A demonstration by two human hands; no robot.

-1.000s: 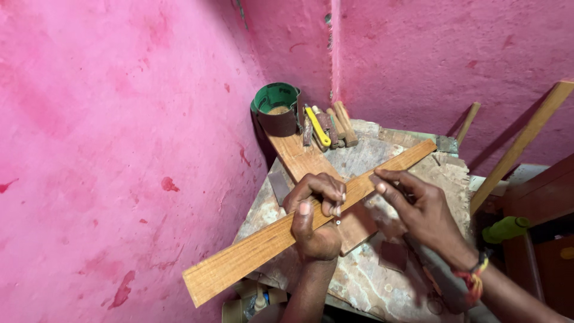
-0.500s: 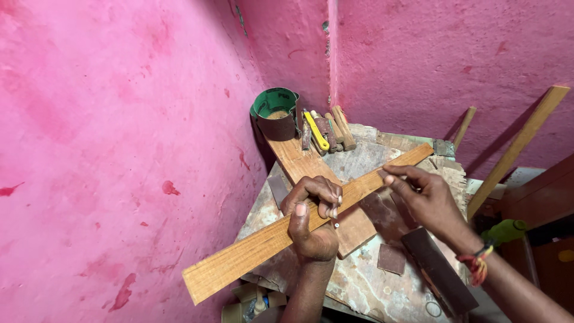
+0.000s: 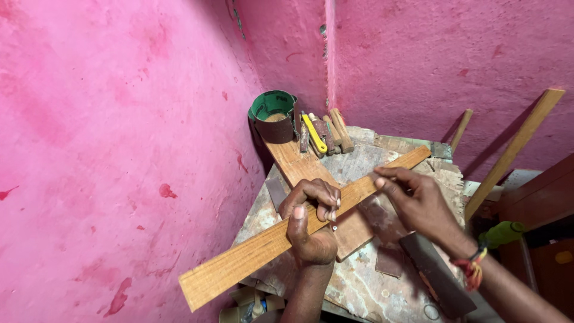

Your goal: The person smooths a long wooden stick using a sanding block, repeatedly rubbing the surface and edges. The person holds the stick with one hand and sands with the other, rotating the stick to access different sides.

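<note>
A small carpentry workshop, tucked into the corner of a room with rough, stained pink walls (image 3: 119,149). A worn, scarred bench (image 3: 365,287) carries a wide plank (image 3: 299,164), and a long wooden strip (image 3: 257,257) lies slantwise across it. At the back of the bench stands a roll of green-backed abrasive belt (image 3: 274,113) beside a cluster of hand tools (image 3: 326,133), one with a yellow handle; their exact kind is hard to make out at this range. More wooden strips (image 3: 514,149) lean against the far wall.
</note>
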